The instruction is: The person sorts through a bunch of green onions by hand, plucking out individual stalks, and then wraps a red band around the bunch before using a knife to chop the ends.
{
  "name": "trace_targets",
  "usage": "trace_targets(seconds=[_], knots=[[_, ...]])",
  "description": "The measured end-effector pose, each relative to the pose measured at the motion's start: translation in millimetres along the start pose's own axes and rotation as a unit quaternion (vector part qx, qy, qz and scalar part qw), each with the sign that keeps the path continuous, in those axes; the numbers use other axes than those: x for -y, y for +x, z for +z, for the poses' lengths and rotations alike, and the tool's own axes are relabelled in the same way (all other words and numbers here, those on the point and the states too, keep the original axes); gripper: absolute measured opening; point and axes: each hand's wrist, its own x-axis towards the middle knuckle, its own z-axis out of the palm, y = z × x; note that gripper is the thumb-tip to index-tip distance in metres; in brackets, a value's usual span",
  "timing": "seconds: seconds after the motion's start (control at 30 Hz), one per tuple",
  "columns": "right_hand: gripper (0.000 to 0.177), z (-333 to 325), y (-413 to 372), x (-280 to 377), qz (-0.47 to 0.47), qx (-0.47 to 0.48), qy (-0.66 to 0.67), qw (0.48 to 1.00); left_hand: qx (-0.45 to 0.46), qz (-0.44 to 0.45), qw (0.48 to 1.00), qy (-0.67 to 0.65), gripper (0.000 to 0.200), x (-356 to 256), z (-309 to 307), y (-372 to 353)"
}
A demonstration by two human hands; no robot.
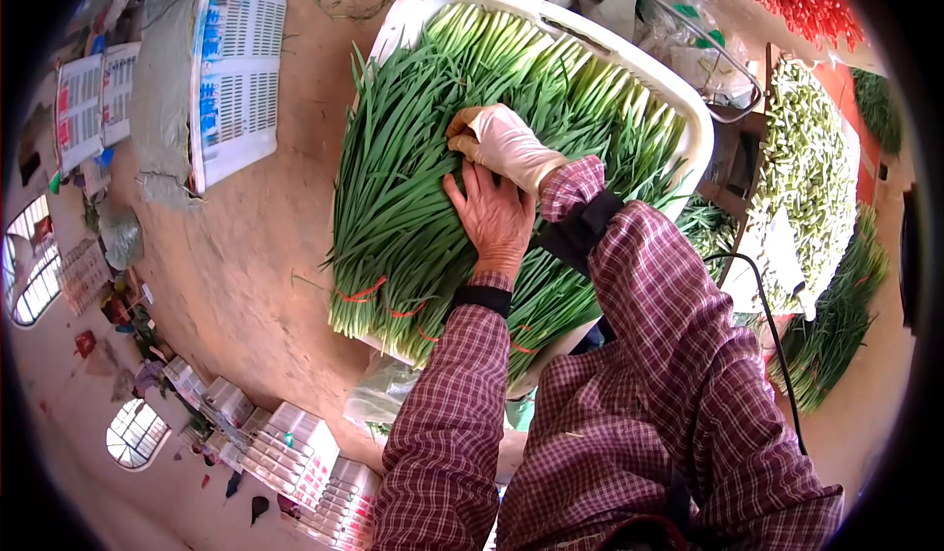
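Note:
A large white crate (696, 123) is packed with green garlic chives (393, 197), pale stem ends along the far rim and the near edge. Orange-red bands (362, 290) circle bunches at the near end. My left hand (492, 215), bare, lies on the leaves with its fingers apart. Just beyond it, my right hand (506, 146) wears a whitish glove with yellowed fingertips. Its fingers are curled closed over the chives, and whatever is between them is hidden. The two hands touch or overlap near the wrist of the right one.
A white slatted crate (241, 74) stands at the upper left. Red bands (806, 0) hang in a heap at the upper right, above a pile of short cut stems (801, 158). More chives (836, 325) lie at the right. Stacked white boxes (290, 453) stand lower left. A black cable (772, 325) dangles nearby.

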Motion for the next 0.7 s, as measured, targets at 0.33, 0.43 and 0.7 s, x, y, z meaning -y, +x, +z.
trace_targets(seconds=[0.33,0.43,0.7], knots=[[0.017,7,1,0,0.011,-0.034,0.025,0.999,0.040,-0.018,0.999,-0.018,0.053,0,-3,0],[0.017,-4,-6,-12,0.009,-0.169,0.196,0.966,-0.025,-0.006,0.994,-0.109,0.049,0,-17,5],[0.029,-120,-174,36,0.097,0.350,0.079,0.928,-0.149,-0.143,0.959,-0.195,0.033,60,-71,22]])
